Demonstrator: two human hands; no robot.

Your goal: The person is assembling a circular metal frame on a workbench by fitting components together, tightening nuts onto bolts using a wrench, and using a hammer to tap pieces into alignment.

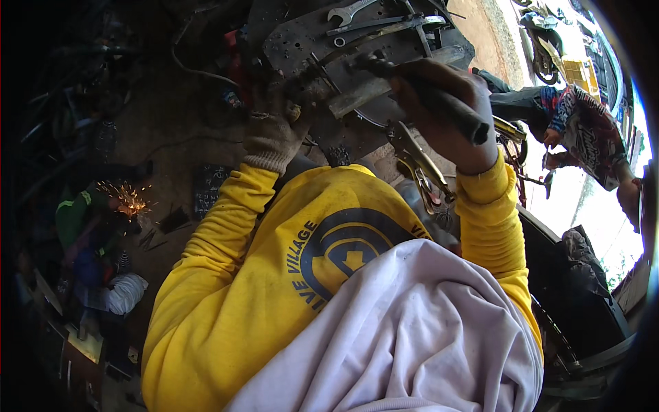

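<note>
My right hand [443, 93] is closed around the dark handle of a hammer [449, 110]. The hammer's head points away from me, over a worn metal work plate [292, 44]. In a dirty work glove, my left hand [270, 134] is at the plate's near left edge. Its fingers are curled, and shadow hides what they grip. Between the hands, a flat metal bar [358, 96] lies across the plate. Locking pliers [417, 161] sit just below my right hand, near the plate's edge.
An open-ended wrench [350, 12] and other metal tools lie at the plate's far side. Left, a person in green [79, 213] works amid flying sparks [127, 199]. Another person [583, 134] is at the right, near a yellow crate [580, 75]. A cable [199, 69] runs at the far left.
</note>
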